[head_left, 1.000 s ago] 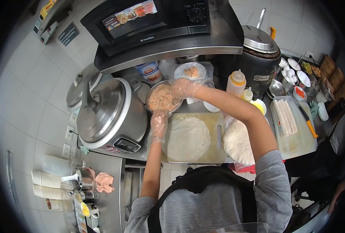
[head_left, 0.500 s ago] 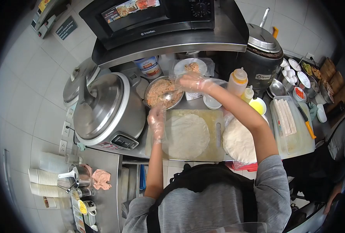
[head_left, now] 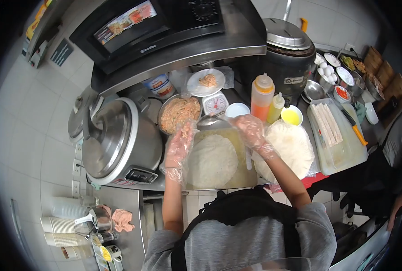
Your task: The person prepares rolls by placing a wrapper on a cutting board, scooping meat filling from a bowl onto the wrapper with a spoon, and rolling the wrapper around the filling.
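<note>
My left hand [head_left: 178, 151], in a clear plastic glove, is cupped palm up at the near edge of a metal bowl of orange-flecked filling [head_left: 179, 114]. A small clump of filling lies in its curled fingers. My gloved right hand [head_left: 251, 131] grips a metal spoon [head_left: 210, 120] by the handle, its bowl over the far edge of the cutting board [head_left: 246, 174]. On that board lies a flat round of dough [head_left: 212, 161], just beside my left hand. A second, thicker piece of dough [head_left: 293, 149] sits to the right, partly under my right wrist.
Behind the board stand a dial scale [head_left: 216, 105] bearing a plate of filling [head_left: 196, 86], a white bowl [head_left: 237, 110] and sauce bottles [head_left: 261, 97]. A large cooker [head_left: 133, 140] flanks the left; a knife [head_left: 357, 131] lies on a lidded tray at right.
My right hand has come back from above the filling bowl, bringing the spoon out toward the right. My left hand has turned palm up and now shows filling in it. The view has shifted.
</note>
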The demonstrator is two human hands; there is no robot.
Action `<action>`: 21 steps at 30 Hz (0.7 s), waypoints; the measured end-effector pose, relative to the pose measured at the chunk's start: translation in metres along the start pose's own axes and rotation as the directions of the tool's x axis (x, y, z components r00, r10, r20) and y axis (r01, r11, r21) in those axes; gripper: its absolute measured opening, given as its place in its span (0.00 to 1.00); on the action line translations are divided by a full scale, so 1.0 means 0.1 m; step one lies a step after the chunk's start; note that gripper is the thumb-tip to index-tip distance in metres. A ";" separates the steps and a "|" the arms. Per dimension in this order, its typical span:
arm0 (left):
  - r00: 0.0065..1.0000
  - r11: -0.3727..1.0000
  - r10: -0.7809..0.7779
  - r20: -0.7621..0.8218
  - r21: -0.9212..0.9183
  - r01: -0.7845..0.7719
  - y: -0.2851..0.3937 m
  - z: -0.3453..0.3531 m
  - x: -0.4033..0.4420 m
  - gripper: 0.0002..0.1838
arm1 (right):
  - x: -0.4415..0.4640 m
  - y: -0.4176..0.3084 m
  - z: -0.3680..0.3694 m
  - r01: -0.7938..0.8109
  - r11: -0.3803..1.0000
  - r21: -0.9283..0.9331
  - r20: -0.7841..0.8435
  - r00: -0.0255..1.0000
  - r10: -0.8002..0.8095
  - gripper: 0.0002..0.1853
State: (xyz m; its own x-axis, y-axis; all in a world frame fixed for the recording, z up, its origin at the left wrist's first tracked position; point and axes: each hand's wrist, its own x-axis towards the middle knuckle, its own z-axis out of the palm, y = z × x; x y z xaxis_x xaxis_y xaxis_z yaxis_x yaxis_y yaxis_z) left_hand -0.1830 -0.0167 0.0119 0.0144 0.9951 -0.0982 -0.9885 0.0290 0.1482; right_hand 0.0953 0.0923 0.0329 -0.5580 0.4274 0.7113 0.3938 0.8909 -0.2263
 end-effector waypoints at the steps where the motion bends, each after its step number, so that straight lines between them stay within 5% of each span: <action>1: 0.990 0.987 0.109 -0.094 0.132 -0.096 0.00 0.16 0.06 0.19 | -0.11 0.01 -0.07 -0.100 0.995 0.019 -0.021 0.995 0.100 0.12; 3: 0.993 0.939 0.121 -0.010 0.325 -0.111 0.07 0.57 0.26 0.18 | -0.29 -0.03 -0.17 -0.193 0.972 0.131 -0.135 0.968 0.211 0.13; 7: 0.964 0.731 0.208 0.164 0.629 -0.265 0.24 0.92 1.07 0.18 | -0.68 -0.17 -0.03 -0.259 0.955 0.144 -0.031 0.963 0.266 0.15; 10: 0.971 0.773 0.230 -0.067 0.618 -0.141 0.48 0.91 1.96 0.12 | -0.81 -0.27 0.06 -0.261 0.925 0.277 0.014 0.963 0.268 0.15; 13: 0.918 0.594 0.330 -0.221 0.805 -0.019 0.40 1.04 2.33 0.10 | -0.89 -0.30 0.12 -0.247 0.905 0.347 -0.033 0.961 0.275 0.15; 16: 0.955 0.711 0.234 -0.181 0.702 -0.042 0.28 1.14 2.38 0.10 | -0.87 -0.34 0.07 -0.257 0.914 0.315 -0.049 0.957 0.286 0.15; 18: 0.983 0.870 -0.181 0.028 0.470 0.147 0.55 0.90 2.58 0.11 | -0.88 -0.34 0.07 -0.282 0.914 0.291 -0.022 0.953 0.301 0.15; 21: 0.863 0.835 -0.465 0.196 0.421 0.354 0.77 0.75 2.70 0.12 | -0.88 -0.33 0.08 -0.306 0.910 0.279 -0.021 0.946 0.324 0.14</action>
State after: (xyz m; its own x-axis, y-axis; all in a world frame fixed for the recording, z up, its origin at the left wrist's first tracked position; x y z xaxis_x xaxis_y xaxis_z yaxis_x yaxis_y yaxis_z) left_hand -0.2440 0.2611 0.0705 0.5014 0.8643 0.0395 -0.7572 0.4163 0.5032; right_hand 0.1254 0.0264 -0.0271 -0.3845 0.6899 0.6133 0.3255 0.7231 -0.6093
